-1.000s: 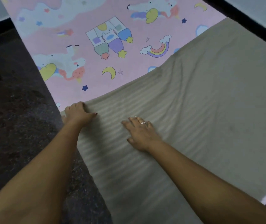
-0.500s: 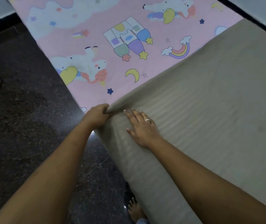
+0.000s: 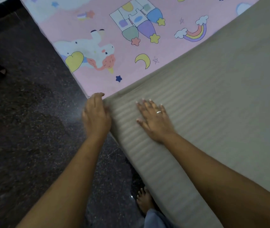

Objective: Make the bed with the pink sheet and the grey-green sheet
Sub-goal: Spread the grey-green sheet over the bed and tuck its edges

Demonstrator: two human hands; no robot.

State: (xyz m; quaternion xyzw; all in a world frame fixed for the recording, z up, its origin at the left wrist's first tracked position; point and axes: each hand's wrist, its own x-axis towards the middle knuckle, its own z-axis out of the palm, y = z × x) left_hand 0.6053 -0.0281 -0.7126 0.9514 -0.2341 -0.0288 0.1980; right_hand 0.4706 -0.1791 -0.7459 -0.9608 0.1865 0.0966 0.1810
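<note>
Head view: my right hand [image 3: 154,120] lies flat, fingers spread, on the grey-green sheet [image 3: 216,102], which covers the near right of the bed. My left hand [image 3: 96,115] touches that sheet's left corner; I cannot tell whether it pinches cloth. The pink sheet [image 3: 103,22] shows beyond, far left.

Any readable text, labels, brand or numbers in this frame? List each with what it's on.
None readable.
pink sheet: pictures only (unicorn, rainbow, moon), no letters or numbers.
grey-green sheet: plain ribbed stripes, no tag or label in view.
ring on the right hand: too small to show any mark.
</note>
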